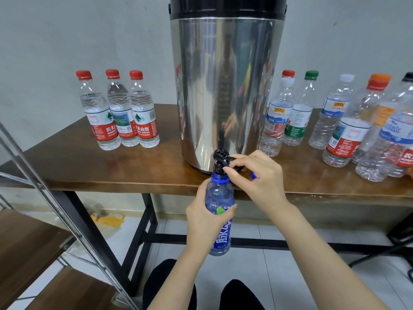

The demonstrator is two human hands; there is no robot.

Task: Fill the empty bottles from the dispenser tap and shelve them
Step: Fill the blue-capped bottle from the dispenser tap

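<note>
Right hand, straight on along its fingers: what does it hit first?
The black tap: the right hand points leftward and pinches its lever, just above the blue bottle and its open mouth. Depth beyond the tap is unclear.

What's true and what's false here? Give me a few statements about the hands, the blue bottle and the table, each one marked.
1. The left hand holds the blue bottle under the tap. True.
2. The right hand lies flat on the table. False: its fingers grip the tap.
3. The blue bottle has its cap on. False: its mouth is open beneath the tap.
4. Three red-capped bottles stand to the left of the dispenser. True.
5. The dispenser stands on the floor. False: it stands on the table.
</note>
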